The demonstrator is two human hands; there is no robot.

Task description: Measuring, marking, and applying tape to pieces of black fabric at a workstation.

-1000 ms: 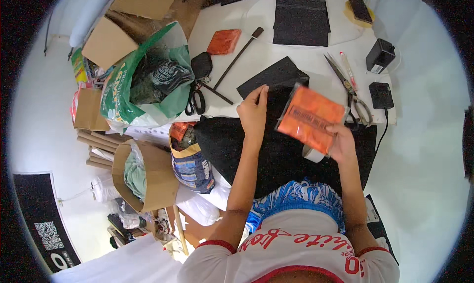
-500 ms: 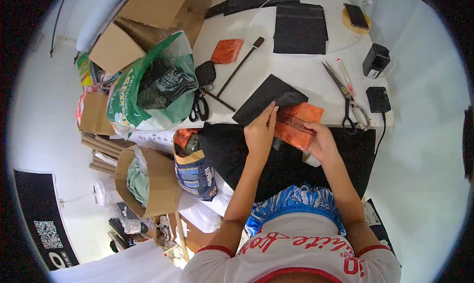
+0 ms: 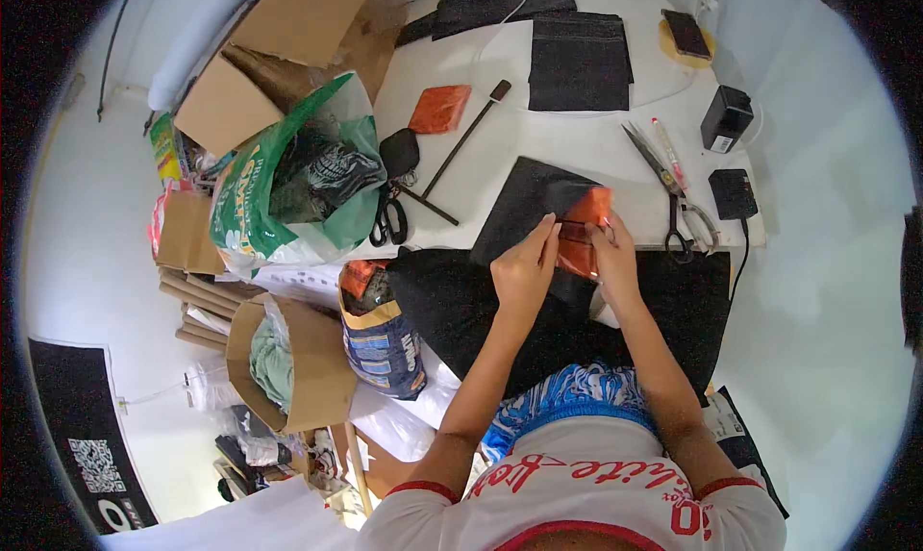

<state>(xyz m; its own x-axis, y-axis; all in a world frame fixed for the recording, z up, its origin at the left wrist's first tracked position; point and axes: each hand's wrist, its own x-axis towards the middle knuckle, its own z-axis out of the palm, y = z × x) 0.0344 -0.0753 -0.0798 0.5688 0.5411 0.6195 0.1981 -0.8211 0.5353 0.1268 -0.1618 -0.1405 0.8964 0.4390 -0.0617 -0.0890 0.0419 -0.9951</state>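
An orange, shiny packet in clear plastic (image 3: 577,255), with a dark band across its middle, is between my hands over the table's front edge. My left hand (image 3: 524,270) pinches its left side between thumb and fingers. At its right side, my right hand (image 3: 616,261) grips it with curled fingers. Behind the packet, a flat black piece (image 3: 519,197) lies on the white table, partly hidden by my left hand and the packet. Below my hands, black cloth (image 3: 452,291) spreads over my lap. A small white thing (image 3: 604,311) shows under my right wrist.
Left on the table are another orange packet (image 3: 439,110), a T-shaped dark rod (image 3: 465,141) and black-handled scissors (image 3: 389,220). Large scissors (image 3: 663,176) and a black box (image 3: 727,118) lie right. Folded black pieces (image 3: 579,62) lie behind. A green-white bag (image 3: 236,200) stands left.
My hands have come closer together, the left one shifting right. The packet has turned more upright and is more covered by my fingers. The black piece has shifted slightly right and turned.
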